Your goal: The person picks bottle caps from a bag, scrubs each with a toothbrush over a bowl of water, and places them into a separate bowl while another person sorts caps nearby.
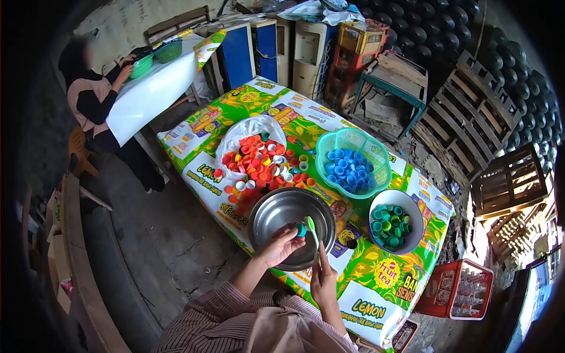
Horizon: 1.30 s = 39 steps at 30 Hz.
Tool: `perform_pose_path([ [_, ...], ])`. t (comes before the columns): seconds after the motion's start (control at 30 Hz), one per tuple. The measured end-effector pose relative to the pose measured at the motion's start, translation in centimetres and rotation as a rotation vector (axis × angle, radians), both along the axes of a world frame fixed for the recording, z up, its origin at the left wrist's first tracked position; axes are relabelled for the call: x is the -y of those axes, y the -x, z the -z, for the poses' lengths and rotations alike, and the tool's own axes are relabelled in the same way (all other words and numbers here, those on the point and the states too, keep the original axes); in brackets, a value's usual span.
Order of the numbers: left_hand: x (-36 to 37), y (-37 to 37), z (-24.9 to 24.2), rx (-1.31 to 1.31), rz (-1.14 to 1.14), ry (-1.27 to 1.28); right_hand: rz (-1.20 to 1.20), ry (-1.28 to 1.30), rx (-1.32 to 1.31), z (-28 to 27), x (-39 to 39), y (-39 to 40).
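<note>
Between the fingertips of my left hand (278,246) is a green bottle cap (301,229), held over the metal basin (259,220). My right hand (324,281) is closed round the handle of a light green toothbrush (312,229), whose head is close beside the cap. Behind the basin, a plastic bag (235,130) spills red, orange, white and yellow caps (259,162) onto the tablecloth. Blue caps (348,169) lie in a turquoise basket (329,136). A bowl (415,235) to the right contains green caps (388,226).
A patterned plastic cloth (376,294) covers the table. At the left, another person (94,97) sits at a white-covered table (153,88) with a green bowl (141,66). A red crate of bottles (456,289) stands right of the table; wooden pallets (471,112) lean behind.
</note>
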<state>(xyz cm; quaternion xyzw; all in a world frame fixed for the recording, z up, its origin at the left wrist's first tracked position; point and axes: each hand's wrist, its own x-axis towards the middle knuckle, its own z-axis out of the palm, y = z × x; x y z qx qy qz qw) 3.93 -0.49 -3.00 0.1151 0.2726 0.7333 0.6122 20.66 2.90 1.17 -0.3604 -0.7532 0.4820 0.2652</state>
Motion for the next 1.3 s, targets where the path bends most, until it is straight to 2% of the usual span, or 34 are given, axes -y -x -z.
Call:
perform_pose_path([
  [0.1,-0.1,-0.1,-0.4,-0.012,0.003,-0.006,0.023,0.026,0.060,0.7,-0.4,-0.2],
  [0.17,-0.2,-0.3,-0.8,0.021,-0.005,0.023,-0.021,-0.011,-0.042,0.1,0.2,-0.2],
  [0.3,0.0,0.5,-0.2,0.056,0.016,0.009,0.001,0.036,0.017,0.7,0.0,0.2],
  [0.37,0.0,0.6,-0.3,0.045,-0.013,0.027,0.011,-0.126,-0.068,1.0,0.0,0.0],
  [0.4,0.0,0.7,-0.2,0.047,-0.015,0.030,0.009,-0.123,-0.065,1.1,0.2,0.0],
  [0.47,-0.1,0.9,0.1,0.209,0.013,-0.041,-0.033,-0.141,-0.035,1.3,0.7,0.3],
  [0.5,-0.1,0.9,-0.1,0.253,0.036,-0.050,0.011,-0.023,0.062,0.8,0.5,0.3],
  [0.63,0.0,0.3,-0.7,0.191,0.018,-0.028,0.008,-0.224,-0.072,1.2,0.6,0.0],
  [0.67,0.1,0.2,-0.9,0.195,0.019,-0.025,-0.024,-0.225,-0.091,1.0,0.8,0.1],
  [0.73,0.0,-0.1,-1.6,0.158,-0.004,0.000,0.015,0.002,0.045,0.6,0.5,0.1],
  [0.77,0.0,0.0,-1.4,0.176,-0.018,0.046,0.016,0.001,0.048,0.6,0.5,0.0],
  [0.83,0.1,0.3,-0.8,0.191,0.018,-0.006,0.022,-0.189,-0.120,0.8,0.6,0.0],
  [0.93,-0.1,0.2,-1.2,0.237,0.037,-0.057,0.017,-0.018,0.091,0.7,0.2,-0.1],
  [0.97,-0.2,0.1,-1.6,0.186,0.010,-0.040,0.017,-0.019,0.091,0.8,0.2,-0.1],
  [1.03,-0.2,-0.1,-2.4,0.144,-0.058,0.047,0.042,-0.231,-0.102,1.0,0.6,-0.4],
  [1.07,-0.2,0.4,-1.2,0.134,-0.015,-0.015,0.000,-0.244,-0.134,0.8,0.7,-0.2],
  [1.13,-0.2,0.4,-1.4,0.172,0.017,-0.013,0.023,-0.035,-0.012,0.5,0.7,-0.1],
  [1.17,-0.2,0.4,-1.4,0.173,0.020,-0.012,0.027,-0.034,-0.011,0.7,0.7,-0.2],
  [1.23,-0.1,0.5,-1.4,0.149,0.046,-0.063,0.048,-0.205,-0.127,1.2,0.6,-0.4],
  [1.3,-0.1,0.4,-1.7,0.157,0.053,-0.065,0.014,-0.136,-0.091,0.9,0.9,-0.3],
])
